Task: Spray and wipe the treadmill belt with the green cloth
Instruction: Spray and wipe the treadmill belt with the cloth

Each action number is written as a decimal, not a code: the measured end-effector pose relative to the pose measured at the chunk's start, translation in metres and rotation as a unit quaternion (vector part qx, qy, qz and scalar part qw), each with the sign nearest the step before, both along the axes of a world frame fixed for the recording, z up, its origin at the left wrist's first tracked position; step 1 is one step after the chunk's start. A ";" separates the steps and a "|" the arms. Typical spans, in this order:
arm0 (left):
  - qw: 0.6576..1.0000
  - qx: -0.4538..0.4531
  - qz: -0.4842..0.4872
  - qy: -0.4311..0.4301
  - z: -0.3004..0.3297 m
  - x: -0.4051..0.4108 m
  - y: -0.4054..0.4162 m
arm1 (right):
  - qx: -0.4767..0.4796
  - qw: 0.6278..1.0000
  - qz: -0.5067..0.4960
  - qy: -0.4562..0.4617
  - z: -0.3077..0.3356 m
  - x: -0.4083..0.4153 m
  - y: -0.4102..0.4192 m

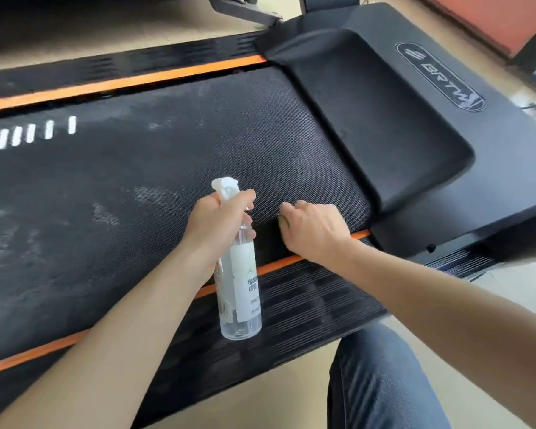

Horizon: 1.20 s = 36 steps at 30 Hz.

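Head view, looking down. Nearest the camera, at lower right, a knee (384, 379) in blue denim above a beige floor (291, 394). Two bare forearms reach forward from the lower edge over the near side rail (307, 301), a ribbed black strip bordered on its inner edge by an orange stripe (279, 265).

Left hand (217, 224): fingers curled round the neck of a clear spray bottle (240, 289), gripping it just below the white trigger head (225, 187). The bottle is upright, with a white printed label; whether its base touches the rail or hangs just above it cannot be told.

Right hand (313, 232): just beside the left, at the near edge of the belt (167, 187). Fingers curled downward and close together, the knuckles uppermost; a dark ring shows on one finger. What, if anything, lies under the palm is hidden. The green cloth cannot be seen in this view.

The belt is black and finely textured, with pale dusty smears across its left and middle parts and a row of short white bars (28, 134) at far left. A second orange stripe (121, 83) runs along its far edge. At right, the black motor cover (399, 119) bears an oval logo (440, 77).
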<state>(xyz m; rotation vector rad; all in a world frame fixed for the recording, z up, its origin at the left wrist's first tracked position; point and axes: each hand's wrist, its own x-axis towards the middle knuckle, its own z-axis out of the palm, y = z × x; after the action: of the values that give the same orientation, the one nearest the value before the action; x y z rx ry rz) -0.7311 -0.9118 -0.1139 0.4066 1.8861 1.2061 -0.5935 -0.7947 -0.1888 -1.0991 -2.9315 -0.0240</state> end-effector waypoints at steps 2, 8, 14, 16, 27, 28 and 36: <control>1.000 0.004 0.001 -0.009 0.001 -0.001 -0.003 | 0.038 0.995 -0.094 -0.014 0.002 0.028 0.047; 1.000 0.010 -0.013 0.002 0.007 0.005 -0.002 | -0.032 0.956 -0.289 0.045 0.007 0.018 0.043; 1.000 0.006 -0.003 0.026 0.009 0.008 -0.007 | -0.082 0.996 0.019 -0.024 0.016 -0.037 -0.058; 0.999 -0.008 -0.013 0.046 0.008 0.006 -0.011 | -0.046 0.998 0.030 -0.017 0.015 -0.026 -0.036; 0.997 -0.038 -0.045 0.045 0.008 0.002 -0.007 | -0.050 0.985 -0.160 0.028 0.010 -0.008 -0.009; 0.997 -0.039 -0.042 0.043 0.008 0.002 -0.006 | -0.046 0.995 -0.088 0.001 0.009 -0.017 -0.031; 0.996 -0.051 -0.062 0.048 0.008 0.002 -0.012 | 0.037 0.986 -0.154 -0.056 0.020 0.044 0.061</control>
<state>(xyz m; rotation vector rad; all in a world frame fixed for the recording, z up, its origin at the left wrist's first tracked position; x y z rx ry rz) -0.7296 -0.9240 -0.1057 0.5251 1.9652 1.0197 -0.5500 -0.7341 -0.1686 -1.5739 -2.7937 -0.2010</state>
